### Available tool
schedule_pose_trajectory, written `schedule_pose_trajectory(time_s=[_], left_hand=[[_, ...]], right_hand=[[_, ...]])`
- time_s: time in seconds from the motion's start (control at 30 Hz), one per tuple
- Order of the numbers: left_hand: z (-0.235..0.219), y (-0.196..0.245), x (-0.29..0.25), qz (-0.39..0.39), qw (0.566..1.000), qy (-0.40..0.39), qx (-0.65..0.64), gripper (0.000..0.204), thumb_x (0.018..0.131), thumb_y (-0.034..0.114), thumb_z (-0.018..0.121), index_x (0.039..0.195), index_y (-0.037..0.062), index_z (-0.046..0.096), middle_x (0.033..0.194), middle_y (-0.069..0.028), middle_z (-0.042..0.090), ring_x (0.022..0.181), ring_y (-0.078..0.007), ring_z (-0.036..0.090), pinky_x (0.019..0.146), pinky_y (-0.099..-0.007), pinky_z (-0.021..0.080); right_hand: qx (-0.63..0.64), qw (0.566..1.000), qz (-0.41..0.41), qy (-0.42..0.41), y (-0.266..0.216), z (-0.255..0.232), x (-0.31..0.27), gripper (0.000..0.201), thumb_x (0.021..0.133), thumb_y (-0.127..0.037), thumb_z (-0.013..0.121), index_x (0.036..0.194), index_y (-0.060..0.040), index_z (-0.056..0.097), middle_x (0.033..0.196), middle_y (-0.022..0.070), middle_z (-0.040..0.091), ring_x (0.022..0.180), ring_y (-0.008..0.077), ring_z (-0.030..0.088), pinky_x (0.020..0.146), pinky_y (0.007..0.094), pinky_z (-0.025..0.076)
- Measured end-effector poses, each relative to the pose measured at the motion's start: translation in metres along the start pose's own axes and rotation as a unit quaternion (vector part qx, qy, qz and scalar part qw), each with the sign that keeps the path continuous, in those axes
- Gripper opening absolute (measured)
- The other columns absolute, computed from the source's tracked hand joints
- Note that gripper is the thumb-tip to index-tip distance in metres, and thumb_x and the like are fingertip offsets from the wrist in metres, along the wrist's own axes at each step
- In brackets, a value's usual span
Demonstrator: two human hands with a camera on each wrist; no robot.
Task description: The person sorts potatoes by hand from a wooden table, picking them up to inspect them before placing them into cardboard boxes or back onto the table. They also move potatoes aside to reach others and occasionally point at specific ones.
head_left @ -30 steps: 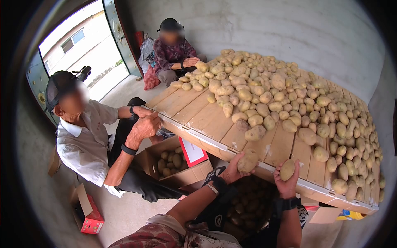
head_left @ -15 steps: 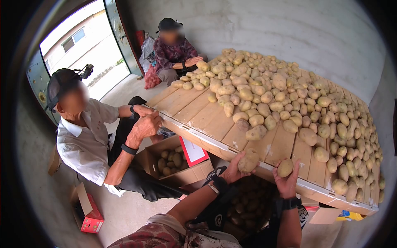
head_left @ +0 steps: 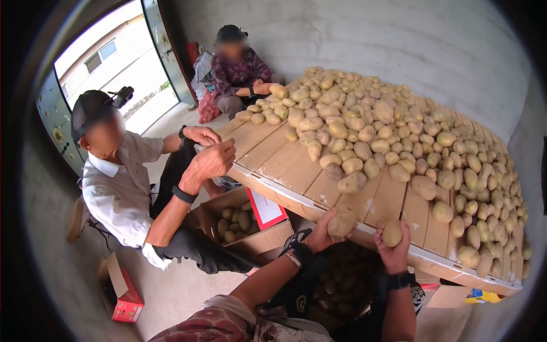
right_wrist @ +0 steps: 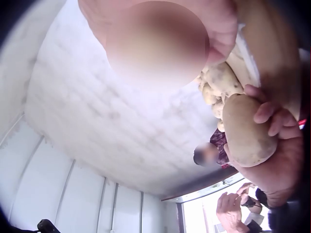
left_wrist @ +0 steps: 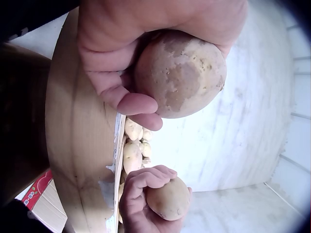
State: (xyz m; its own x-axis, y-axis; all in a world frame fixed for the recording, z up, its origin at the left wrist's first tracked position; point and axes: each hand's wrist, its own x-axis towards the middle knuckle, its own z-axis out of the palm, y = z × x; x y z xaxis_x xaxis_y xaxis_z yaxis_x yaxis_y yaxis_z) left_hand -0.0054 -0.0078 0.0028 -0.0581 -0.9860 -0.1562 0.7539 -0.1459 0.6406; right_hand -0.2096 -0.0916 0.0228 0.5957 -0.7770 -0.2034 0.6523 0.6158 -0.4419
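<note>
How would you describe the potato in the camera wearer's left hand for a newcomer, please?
Start from the big wooden table heaped with loose potatoes. At its near edge, find the camera wearer's left hand, which grips the potato you want. It looks larger than the potato in the right hand, and the left wrist view shows a darker brown blotch on its skin.

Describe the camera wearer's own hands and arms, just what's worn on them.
The left hand and right hand wear no gloves. A black wrist strap circles the left wrist, with a narrow pale band just above it on the forearm. The right wrist carries a wide black strap. No sleeve covers either visible forearm.
</note>
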Motion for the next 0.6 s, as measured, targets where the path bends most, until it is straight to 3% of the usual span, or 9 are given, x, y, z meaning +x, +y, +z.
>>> schedule_pose_trajectory(time_s=[0.23, 0.3, 0.43, 0.5, 0.6], left_hand=[[0.001, -0.002, -0.001, -0.003, 1.0, 0.005, -0.005, 0.056, 0.089, 0.052, 0.034, 0.119, 0.008, 0.049, 0.1, -0.0101, 0.062, 0.072, -0.0197, 0.062, 0.056, -0.0261, 0.047], [0.003, -0.002, -0.001, 0.002, 1.0, 0.006, -0.001, 0.056, 0.089, 0.053, 0.034, 0.119, 0.0079, 0.049, 0.1, -0.0103, 0.062, 0.072, -0.0196, 0.062, 0.056, -0.0261, 0.047], [0.004, -0.002, -0.002, -0.002, 1.0, 0.011, -0.001, 0.056, 0.089, 0.053, 0.034, 0.119, 0.0082, 0.049, 0.1, -0.0102, 0.062, 0.072, -0.0194, 0.062, 0.056, -0.0261, 0.047], [0.005, -0.005, -0.004, 0.008, 1.0, 0.001, 0.003, 0.055, 0.089, 0.053, 0.035, 0.118, 0.0085, 0.05, 0.099, -0.0099, 0.062, 0.072, -0.0192, 0.061, 0.057, -0.026, 0.047], [0.004, -0.006, -0.004, 0.008, 1.0, 0.001, 0.001, 0.055, 0.089, 0.053, 0.035, 0.118, 0.0086, 0.05, 0.099, -0.0095, 0.062, 0.072, -0.0188, 0.061, 0.057, -0.0262, 0.047]], right_hand=[[-0.022, 1.0, -0.005, 0.016, 0.003, -0.005, 0.0, 0.034, 0.082, -0.041, 0.06, 0.094, -0.0099, 0.055, 0.081, 0.0084, 0.06, 0.074, 0.0186, 0.058, 0.065, 0.0297, 0.049], [-0.058, 0.998, -0.016, 0.009, 0.005, -0.006, 0.001, 0.037, 0.086, -0.043, 0.055, 0.097, -0.0085, 0.055, 0.087, 0.0083, 0.061, 0.078, 0.0192, 0.06, 0.07, 0.0316, 0.052], [-0.056, 0.996, -0.059, 0.026, 0.01, -0.001, 0.0, 0.038, 0.086, -0.041, 0.055, 0.104, -0.0079, 0.053, 0.098, 0.0065, 0.06, 0.088, 0.0198, 0.06, 0.076, 0.0335, 0.052], [-0.055, 0.997, -0.055, -0.003, 0.01, -0.006, -0.001, 0.039, 0.086, -0.038, 0.057, 0.108, -0.0064, 0.051, 0.105, 0.0054, 0.058, 0.093, 0.0216, 0.058, 0.079, 0.0351, 0.052], [-0.045, 0.998, -0.035, 0.006, 0.007, -0.003, -0.002, 0.04, 0.087, -0.039, 0.055, 0.105, -0.0038, 0.052, 0.103, 0.0095, 0.059, 0.093, 0.0244, 0.059, 0.079, 0.0352, 0.052]])
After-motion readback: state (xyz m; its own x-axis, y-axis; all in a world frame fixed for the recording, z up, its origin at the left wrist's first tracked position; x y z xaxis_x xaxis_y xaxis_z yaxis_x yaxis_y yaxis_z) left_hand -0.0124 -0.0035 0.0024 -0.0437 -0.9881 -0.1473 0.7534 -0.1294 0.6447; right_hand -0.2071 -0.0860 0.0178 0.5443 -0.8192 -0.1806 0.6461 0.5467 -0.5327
